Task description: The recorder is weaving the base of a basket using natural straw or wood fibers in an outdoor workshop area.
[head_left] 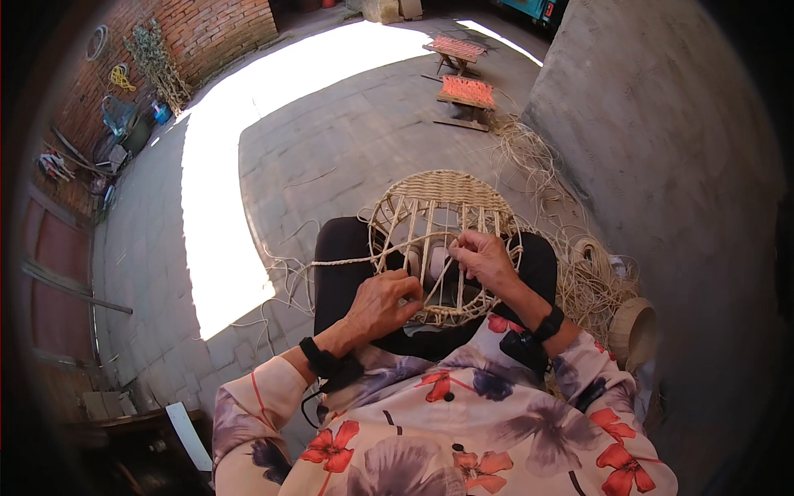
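Observation:
A round frame with a half-woven seat of pale twisted cord (442, 188) rests across my lap. Its far part is tightly woven; nearer me, spaced cords run from there toward the near rim. My right hand (484, 259) is over the right side of the frame, thumb and forefinger pinched on a strand of the cord. My left hand (385, 302) lies at the near left rim with its fingers curled inward; what they grip is hidden. A longer strand (339, 262) crosses the frame and trails off past my left knee.
Loose cord (591, 277) lies heaped at my right, beside a pale round container (633, 322) and a rough wall (662, 124). Two low stools with orange woven seats (467, 89) stand ahead. Bags and tools line the brick wall (194, 41) at far left.

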Motion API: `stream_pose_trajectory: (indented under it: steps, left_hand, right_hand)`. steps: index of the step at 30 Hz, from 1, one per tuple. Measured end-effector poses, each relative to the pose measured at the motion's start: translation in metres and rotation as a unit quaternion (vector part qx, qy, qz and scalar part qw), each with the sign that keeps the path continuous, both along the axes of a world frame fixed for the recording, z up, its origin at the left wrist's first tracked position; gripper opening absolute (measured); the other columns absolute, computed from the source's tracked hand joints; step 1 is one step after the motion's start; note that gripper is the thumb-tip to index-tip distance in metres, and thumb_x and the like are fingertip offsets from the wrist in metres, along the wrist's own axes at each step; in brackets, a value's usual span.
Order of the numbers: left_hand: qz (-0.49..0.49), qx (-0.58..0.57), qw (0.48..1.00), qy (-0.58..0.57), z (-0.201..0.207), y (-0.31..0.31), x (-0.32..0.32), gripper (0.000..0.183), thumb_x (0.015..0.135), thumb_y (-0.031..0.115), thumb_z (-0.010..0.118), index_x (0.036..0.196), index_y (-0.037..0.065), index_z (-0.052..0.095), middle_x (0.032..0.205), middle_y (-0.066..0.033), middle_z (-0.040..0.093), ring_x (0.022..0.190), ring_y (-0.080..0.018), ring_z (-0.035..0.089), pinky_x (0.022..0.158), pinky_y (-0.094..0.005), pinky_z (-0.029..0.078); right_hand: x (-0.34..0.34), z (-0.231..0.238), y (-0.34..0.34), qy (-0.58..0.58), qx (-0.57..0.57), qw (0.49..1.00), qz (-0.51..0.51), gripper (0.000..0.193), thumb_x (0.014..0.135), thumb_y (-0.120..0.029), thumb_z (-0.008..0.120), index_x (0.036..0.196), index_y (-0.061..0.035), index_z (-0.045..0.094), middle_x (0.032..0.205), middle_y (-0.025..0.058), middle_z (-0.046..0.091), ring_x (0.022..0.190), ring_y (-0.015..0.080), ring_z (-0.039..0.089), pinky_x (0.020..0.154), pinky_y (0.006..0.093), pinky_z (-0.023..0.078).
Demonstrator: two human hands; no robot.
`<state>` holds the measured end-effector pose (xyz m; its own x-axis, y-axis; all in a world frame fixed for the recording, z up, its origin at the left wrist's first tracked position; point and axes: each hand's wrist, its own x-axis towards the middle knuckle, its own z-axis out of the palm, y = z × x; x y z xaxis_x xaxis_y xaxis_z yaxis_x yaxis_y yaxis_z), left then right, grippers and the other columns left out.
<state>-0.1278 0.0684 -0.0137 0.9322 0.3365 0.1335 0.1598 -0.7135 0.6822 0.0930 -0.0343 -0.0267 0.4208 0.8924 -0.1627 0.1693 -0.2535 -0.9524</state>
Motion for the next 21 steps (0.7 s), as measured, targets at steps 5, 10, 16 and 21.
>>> stream_pose_trajectory:
  steps: [5, 10, 16, 21]
  left_hand:
    - [-0.007, 0.028, 1.000, -0.007, 0.000, -0.002, 0.001, 0.011, 0.080, 0.020, 0.069, 0.089, 0.015, 0.071, 0.080, -0.0062, 0.057, 0.079, -0.0272, 0.062, 0.066, -0.0402, 0.049]
    - [-0.035, 0.070, 0.997, -0.018, -0.002, -0.001, 0.001, 0.011, 0.082, 0.019, 0.072, 0.091, 0.015, 0.074, 0.078, -0.0058, 0.055, 0.076, -0.0254, 0.060, 0.063, -0.0374, 0.047]
    - [-0.037, 0.079, 0.996, -0.007, 0.001, -0.002, 0.000, 0.009, 0.082, 0.019, 0.072, 0.091, 0.017, 0.074, 0.080, -0.0054, 0.053, 0.076, -0.0251, 0.059, 0.062, -0.0375, 0.046]
    - [-0.036, 0.074, 0.997, -0.006, 0.002, -0.002, -0.003, 0.010, 0.082, 0.018, 0.072, 0.092, 0.018, 0.074, 0.080, -0.0049, 0.053, 0.076, -0.0245, 0.059, 0.063, -0.0370, 0.047]
  right_hand:
    - [-0.017, 0.000, 0.018, -0.297, 0.010, 0.954, 0.040, 0.014, 0.079, -0.019, 0.066, 0.086, -0.0072, 0.069, 0.065, 0.0144, 0.063, 0.062, 0.0294, 0.065, 0.064, 0.0425, 0.051]
    - [-0.036, -0.002, 0.020, -0.398, -0.084, 0.912, 0.049, 0.012, 0.077, -0.015, 0.059, 0.081, -0.0093, 0.069, 0.073, 0.0188, 0.067, 0.075, 0.0390, 0.067, 0.068, 0.0501, 0.051]
    - [-0.028, -0.010, 0.011, -0.258, 0.009, 0.966, -0.003, 0.023, 0.077, -0.009, 0.060, 0.099, -0.0062, 0.063, 0.071, 0.0171, 0.065, 0.062, 0.0319, 0.065, 0.055, 0.0418, 0.051]
    - [-0.038, 0.029, -0.024, 0.273, -0.032, 0.961, -0.030, 0.020, 0.089, -0.011, 0.058, 0.109, -0.0072, 0.058, 0.069, 0.0036, 0.059, 0.048, 0.0075, 0.050, 0.041, 0.0224, 0.036]
